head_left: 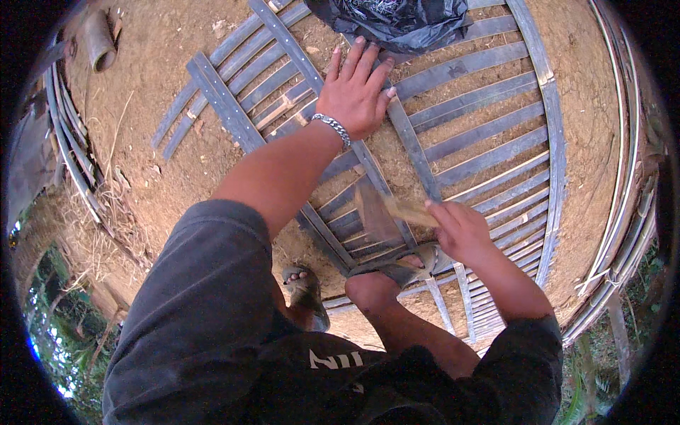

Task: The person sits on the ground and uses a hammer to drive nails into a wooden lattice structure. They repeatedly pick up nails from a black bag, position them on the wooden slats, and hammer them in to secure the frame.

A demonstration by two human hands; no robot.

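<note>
My left hand, a chain bracelet on its wrist, lies with fingers spread across dark split-bamboo slats, just below a black plastic bag. Thin silvery nails show inside the bag. Lower right of it, my right hand is closed round the pale wooden handle of a tool. The tool's broad brownish head is smeared by motion, so its exact kind is unclear; it hangs over the slats by my feet.
A larger slatted bamboo panel spreads over the bare dirt to the right. My sandalled foot stands at the panel's near edge. Long bent bamboo strips lie at the left, more poles at the right. A hollow bamboo piece rests far left.
</note>
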